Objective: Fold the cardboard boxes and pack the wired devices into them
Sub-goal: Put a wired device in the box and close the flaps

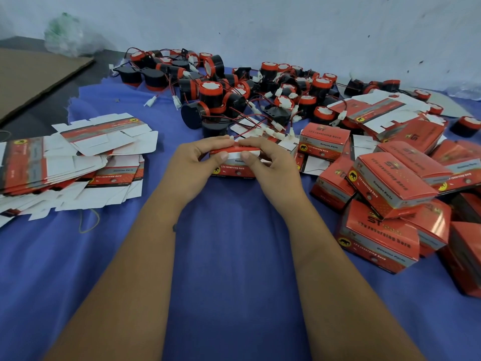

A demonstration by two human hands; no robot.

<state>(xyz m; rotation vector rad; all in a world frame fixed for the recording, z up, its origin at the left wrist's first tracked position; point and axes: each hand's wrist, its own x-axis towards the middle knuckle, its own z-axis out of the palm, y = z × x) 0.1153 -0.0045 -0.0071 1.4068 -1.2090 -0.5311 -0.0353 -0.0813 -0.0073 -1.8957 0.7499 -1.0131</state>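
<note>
1. The blue cloth [234, 269] is the landmark; its near middle part, under and between the forearms, lies bare.
2. On its left side, the flat box blanks [78, 157] spread in a loose pile.
3. On its right side, the folded red boxes [390, 194] are heaped close together.
4. At its far edge, the wired devices [234, 97] form a tangled band, wires reaching toward the middle.
</note>
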